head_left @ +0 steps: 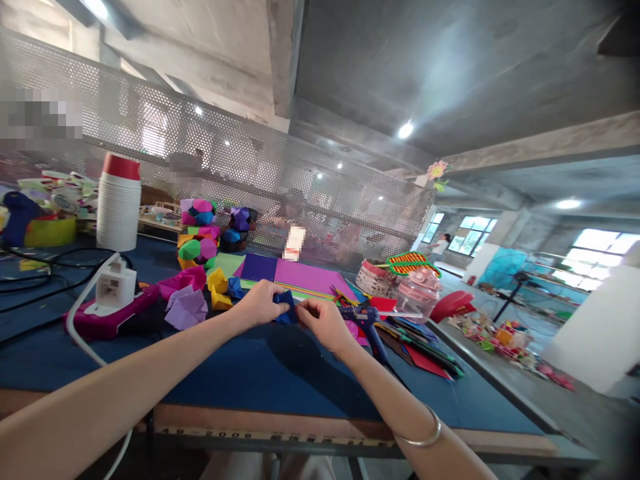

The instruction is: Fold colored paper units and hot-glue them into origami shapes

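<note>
Between my hands, just above the table, is a folded piece of dark blue paper. My left hand pinches its left side, thumb and fingers pressed together. At its right edge my right hand has its fingertips closed on the paper, though the exact contact is partly hidden. Left of my hands lie folded paper pieces: a yellow one, a lilac one and a magenta one. A blue glue gun rests right beside my right hand.
Behind my hands lie coloured paper sheets. Finished multicoloured paper balls stand at the back left, near stacked paper cups. A magenta power strip with white cable sits left. A clear jar and more paper are right.
</note>
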A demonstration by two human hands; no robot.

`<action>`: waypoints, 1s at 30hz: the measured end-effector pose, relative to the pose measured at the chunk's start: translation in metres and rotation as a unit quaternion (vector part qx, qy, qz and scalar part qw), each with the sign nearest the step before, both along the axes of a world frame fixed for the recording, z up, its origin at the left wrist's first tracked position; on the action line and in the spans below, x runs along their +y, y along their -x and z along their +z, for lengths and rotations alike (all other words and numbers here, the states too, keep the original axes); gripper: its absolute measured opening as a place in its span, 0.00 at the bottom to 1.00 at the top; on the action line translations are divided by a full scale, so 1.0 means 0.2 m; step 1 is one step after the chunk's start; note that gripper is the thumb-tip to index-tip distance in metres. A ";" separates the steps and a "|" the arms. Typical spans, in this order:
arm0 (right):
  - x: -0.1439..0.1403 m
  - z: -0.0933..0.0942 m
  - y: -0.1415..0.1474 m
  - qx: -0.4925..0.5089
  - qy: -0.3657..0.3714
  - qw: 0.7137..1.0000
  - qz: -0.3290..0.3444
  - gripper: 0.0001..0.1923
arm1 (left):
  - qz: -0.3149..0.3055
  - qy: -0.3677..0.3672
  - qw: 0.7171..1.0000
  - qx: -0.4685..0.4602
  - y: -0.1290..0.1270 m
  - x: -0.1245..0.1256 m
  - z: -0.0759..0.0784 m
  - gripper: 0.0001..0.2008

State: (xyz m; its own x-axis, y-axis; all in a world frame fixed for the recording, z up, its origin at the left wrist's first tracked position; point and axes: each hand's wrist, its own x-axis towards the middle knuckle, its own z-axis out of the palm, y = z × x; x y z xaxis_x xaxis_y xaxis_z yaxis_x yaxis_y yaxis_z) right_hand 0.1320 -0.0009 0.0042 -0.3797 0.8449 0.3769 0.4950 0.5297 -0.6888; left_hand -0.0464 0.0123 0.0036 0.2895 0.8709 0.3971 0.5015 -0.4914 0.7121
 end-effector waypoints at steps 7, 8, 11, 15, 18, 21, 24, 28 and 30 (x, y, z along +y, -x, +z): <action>0.00 -0.01 0.01 -0.045 -0.067 0.995 -0.053 0.10 | 0.009 -0.010 1.000 0.022 -0.01 0.00 0.00 0.09; 0.00 -0.01 0.01 -0.046 -0.068 0.995 -0.048 0.11 | 0.010 -0.012 1.000 0.023 -0.01 0.00 0.00 0.10; -0.01 -0.01 0.01 -0.037 -0.068 0.997 -0.031 0.13 | 0.014 -0.019 0.999 0.026 0.00 -0.01 0.01 0.10; 0.00 -0.01 0.01 -0.025 -0.056 0.998 -0.032 0.13 | 0.034 -0.034 0.998 0.051 0.00 -0.02 0.02 0.09; 0.01 -0.02 0.01 -0.028 -0.045 0.998 -0.038 0.13 | 0.042 -0.041 0.996 0.066 -0.01 -0.03 0.02 0.08; 0.02 -0.03 0.00 -0.030 -0.043 0.998 -0.041 0.13 | 0.041 -0.044 0.996 0.072 -0.02 -0.03 0.02 0.07; 0.02 -0.04 0.00 -0.031 -0.046 0.998 -0.044 0.13 | 0.057 -0.044 0.994 0.078 -0.03 -0.04 0.02 0.06; 0.01 -0.03 0.01 -0.038 -0.052 0.997 -0.052 0.11 | 0.079 -0.047 0.992 0.081 -0.05 -0.05 0.00 0.06; 0.01 -0.02 0.01 -0.048 -0.056 0.995 -0.064 0.09 | 0.078 -0.053 0.992 0.079 -0.06 -0.06 -0.01 0.07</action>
State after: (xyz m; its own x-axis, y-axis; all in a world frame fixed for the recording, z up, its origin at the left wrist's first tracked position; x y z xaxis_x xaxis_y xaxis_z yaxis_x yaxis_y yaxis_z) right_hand 0.1293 0.0009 -0.0006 -0.3105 0.8435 0.4382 0.6233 0.5287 -0.5762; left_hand -0.0347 0.0008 0.0022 0.2204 0.8657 0.4495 0.6788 -0.4670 0.5666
